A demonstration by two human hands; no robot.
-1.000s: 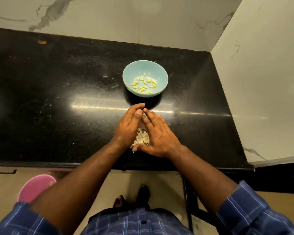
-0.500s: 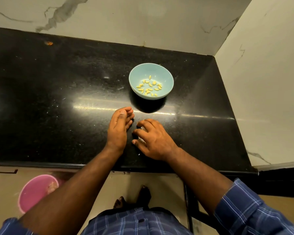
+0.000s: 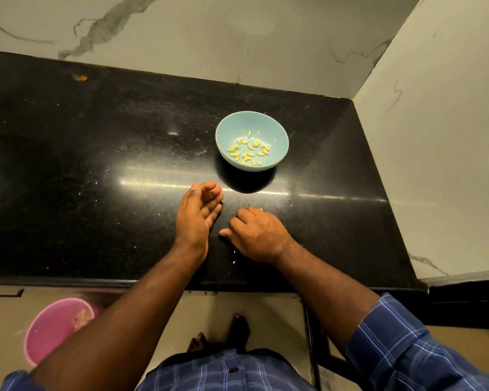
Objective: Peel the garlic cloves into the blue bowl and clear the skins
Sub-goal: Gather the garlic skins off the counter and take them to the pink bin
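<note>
Lower left of the frame: pink bucket on the floor below the counter edge, some pale scraps inside. Centre: left hand standing on its edge on the black counter, fingers straight and relaxed, palm facing right, holding nothing. Just right of it, apart: right hand palm down, fingers curled under (whether anything sits beneath them cannot be told). Small white flecks of skin scattered near both hands. Above the hands, right of centre: blue bowl with peeled garlic cloves inside.
</note>
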